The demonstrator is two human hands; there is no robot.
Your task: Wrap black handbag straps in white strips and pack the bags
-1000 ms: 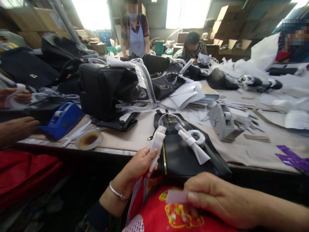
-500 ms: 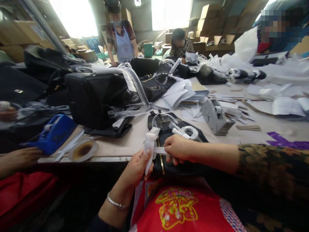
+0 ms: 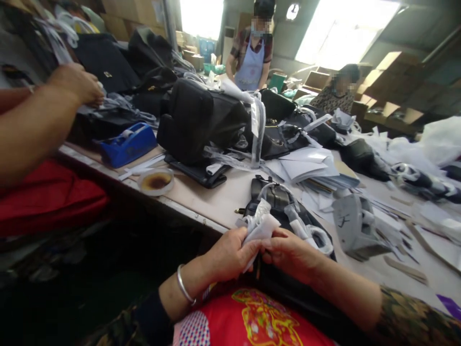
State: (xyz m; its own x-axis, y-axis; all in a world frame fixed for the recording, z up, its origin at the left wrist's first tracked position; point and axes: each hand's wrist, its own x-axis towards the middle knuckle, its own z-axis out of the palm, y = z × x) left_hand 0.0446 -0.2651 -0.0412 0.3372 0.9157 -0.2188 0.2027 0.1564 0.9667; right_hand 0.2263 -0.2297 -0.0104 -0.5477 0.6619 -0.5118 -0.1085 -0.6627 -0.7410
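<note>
A black bag [image 3: 275,196] with wrapped handles lies at the table's edge before me. My left hand [image 3: 232,252] is closed on a white wrapping sheet [image 3: 264,227], which is folded around a bundled strap or handle end above the bag. With fingers pinched, my right hand [image 3: 293,257] meets the left thumb at the lower edge of that same sheet. Both hands nearly touch. Just beyond the right hand, a coiled strap in clear wrap [image 3: 320,239] rests on the bag. What lies inside the white sheet is mostly hidden.
Left along the edge are a tape roll [image 3: 169,185] and a blue tape dispenser [image 3: 131,144]; a grey dispenser [image 3: 355,226] stands right. Black bags [image 3: 201,120] and paper sheets [image 3: 306,163] lie behind. A co-worker's arm [image 3: 46,115] reaches in from the left.
My view has swung left. The right hand, which held out a white strip from the sheet, has come in against my left hand. The co-worker's hand at left has risen.
</note>
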